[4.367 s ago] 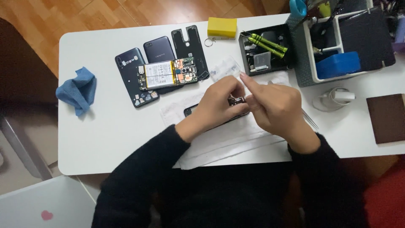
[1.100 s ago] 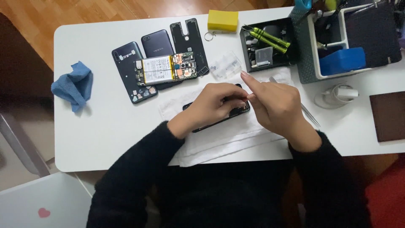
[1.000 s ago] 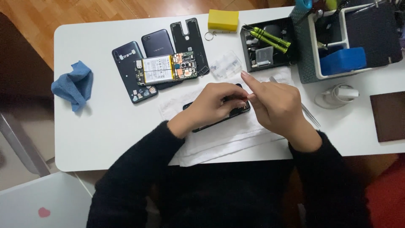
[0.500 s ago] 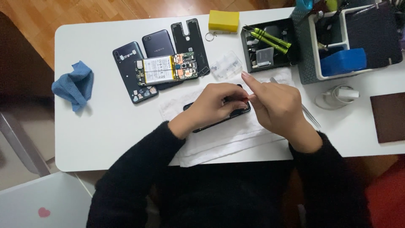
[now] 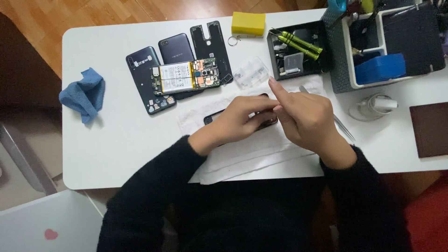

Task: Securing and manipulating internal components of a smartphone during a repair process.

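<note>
A dark phone [image 5: 212, 117] lies on a white towel [image 5: 242, 151] in the middle of the white table [image 5: 116, 140]. My left hand [image 5: 238, 120] rests over it and grips it, hiding most of its body. My right hand [image 5: 305, 116] is closed beside the phone's right end, index finger raised, fingertips meeting the left hand's. Whether it pinches a small tool or part is hidden. Metal tweezers [image 5: 343, 127] lie just right of my right hand.
Behind the towel lie an opened phone with exposed battery [image 5: 184, 77], dark back covers [image 5: 144, 79] and a black frame [image 5: 211, 44]. A blue cloth [image 5: 84, 93] sits at left. A black tray with green screwdrivers [image 5: 298, 44], a yellow block [image 5: 248, 23], an organiser [image 5: 387, 42] and a coiled white cable [image 5: 375, 105] stand at right.
Since 4.4 s ago my hands have lowered the phone onto the towel. Over the last second they have barely moved.
</note>
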